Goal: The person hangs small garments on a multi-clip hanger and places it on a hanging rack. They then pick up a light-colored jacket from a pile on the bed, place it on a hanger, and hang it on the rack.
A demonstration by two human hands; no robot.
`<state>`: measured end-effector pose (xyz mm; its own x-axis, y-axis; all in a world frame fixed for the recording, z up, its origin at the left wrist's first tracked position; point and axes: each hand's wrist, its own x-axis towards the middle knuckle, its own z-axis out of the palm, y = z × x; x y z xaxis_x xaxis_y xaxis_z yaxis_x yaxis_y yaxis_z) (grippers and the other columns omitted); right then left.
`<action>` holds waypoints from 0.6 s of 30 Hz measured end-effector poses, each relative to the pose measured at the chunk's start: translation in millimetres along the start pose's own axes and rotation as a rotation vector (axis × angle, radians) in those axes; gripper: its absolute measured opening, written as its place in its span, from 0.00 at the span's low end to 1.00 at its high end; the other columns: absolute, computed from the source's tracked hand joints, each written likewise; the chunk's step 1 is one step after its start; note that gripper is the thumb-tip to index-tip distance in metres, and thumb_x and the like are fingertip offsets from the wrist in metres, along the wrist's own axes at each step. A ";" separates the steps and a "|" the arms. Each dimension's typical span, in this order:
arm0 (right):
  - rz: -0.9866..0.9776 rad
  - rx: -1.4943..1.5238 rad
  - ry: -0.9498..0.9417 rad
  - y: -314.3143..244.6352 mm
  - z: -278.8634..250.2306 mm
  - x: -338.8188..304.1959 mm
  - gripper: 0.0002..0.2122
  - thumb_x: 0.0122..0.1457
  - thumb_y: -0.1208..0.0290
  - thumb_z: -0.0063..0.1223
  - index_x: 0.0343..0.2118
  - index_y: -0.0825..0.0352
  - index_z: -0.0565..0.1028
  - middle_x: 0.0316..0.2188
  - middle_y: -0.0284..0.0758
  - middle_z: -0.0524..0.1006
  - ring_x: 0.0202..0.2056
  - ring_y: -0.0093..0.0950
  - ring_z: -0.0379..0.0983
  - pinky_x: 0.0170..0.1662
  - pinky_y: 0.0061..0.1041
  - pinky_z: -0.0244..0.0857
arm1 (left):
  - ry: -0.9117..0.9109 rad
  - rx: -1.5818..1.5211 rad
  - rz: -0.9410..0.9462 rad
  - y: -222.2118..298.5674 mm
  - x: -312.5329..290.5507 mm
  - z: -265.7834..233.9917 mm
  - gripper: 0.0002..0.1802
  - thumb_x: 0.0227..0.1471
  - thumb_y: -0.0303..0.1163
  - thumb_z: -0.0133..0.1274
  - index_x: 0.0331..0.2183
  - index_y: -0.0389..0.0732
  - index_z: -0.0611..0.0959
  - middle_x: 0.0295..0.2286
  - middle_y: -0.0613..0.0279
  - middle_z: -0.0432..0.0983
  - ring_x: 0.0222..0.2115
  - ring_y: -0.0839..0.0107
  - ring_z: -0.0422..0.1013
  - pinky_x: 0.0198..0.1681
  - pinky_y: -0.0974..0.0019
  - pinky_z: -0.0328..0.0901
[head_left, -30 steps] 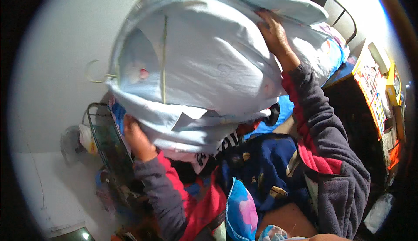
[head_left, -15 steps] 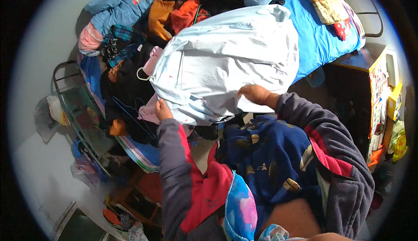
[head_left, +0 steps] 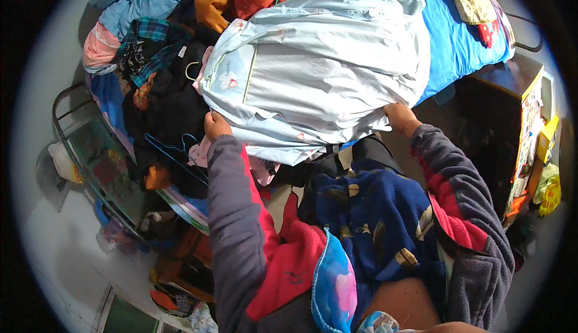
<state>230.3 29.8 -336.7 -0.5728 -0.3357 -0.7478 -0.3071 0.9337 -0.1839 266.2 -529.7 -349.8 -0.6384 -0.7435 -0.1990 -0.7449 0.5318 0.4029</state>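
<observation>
Pale wall (head_left: 57,62) rises on the left behind a bed heaped with clothes, its blue bedding (head_left: 454,50) exposed on the far right. Across the near part of the heap lies a pale garment (head_left: 337,62), spread lengthwise from left to right, with the white hook (head_left: 192,71) of a hanger sticking out at its left end. The left hand (head_left: 217,126) grasps the garment's near edge toward that end; the right hand (head_left: 400,118) is closed on its near right corner. Inside the garment's left opening shows a light patch (head_left: 230,79) bearing a flower-like print and small, faint lettering. Left of it, a small white label (head_left: 182,51) stands out on the dark clothes (head_left: 162,89), too small to read, and a blue hanger (head_left: 174,150) lies nearer on the same dark cloth. On the far left, a light-blue garment (head_left: 141,2) carries a reddish motif. Small dark marks show on the red front of the person's jacket (head_left: 289,255). On the right, a cabinet (head_left: 481,116) has a printed sheet (head_left: 528,119) with tiny coloured pictures on its side, beside a yellow box (head_left: 546,135).
</observation>
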 end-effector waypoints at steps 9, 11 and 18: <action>-0.357 0.551 0.539 -56.4 -135.2 51.8 0.09 0.61 0.70 0.46 0.36 0.68 0.77 0.33 0.45 0.78 0.37 0.44 0.75 0.42 0.38 0.69 | -0.203 0.122 0.837 92.2 -71.2 -42.7 0.28 0.42 0.23 0.55 0.49 0.42 0.75 0.49 0.54 0.68 0.53 0.53 0.64 0.61 0.47 0.52; -0.330 0.462 0.729 -69.3 -165.4 89.6 0.09 0.61 0.71 0.46 0.37 0.66 0.77 0.38 0.42 0.77 0.42 0.42 0.74 0.47 0.36 0.68 | -0.238 0.286 1.007 103.9 -95.1 -29.5 0.28 0.39 0.25 0.58 0.47 0.46 0.77 0.47 0.58 0.71 0.52 0.56 0.65 0.62 0.45 0.51; 0.001 0.197 0.736 -77.5 -217.7 186.1 0.13 0.63 0.69 0.43 0.48 0.63 0.75 0.47 0.42 0.75 0.50 0.44 0.71 0.54 0.45 0.62 | -0.407 0.519 1.074 91.5 -75.2 12.0 0.10 0.47 0.28 0.51 0.35 0.46 0.79 0.33 0.62 0.72 0.40 0.60 0.70 0.55 0.49 0.58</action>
<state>-18.0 -132.1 -322.7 -0.9532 -0.2669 -0.1424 -0.2048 0.9158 -0.3456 243.8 -420.2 -308.7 -0.9126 0.2914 -0.2868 0.2570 0.9544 0.1521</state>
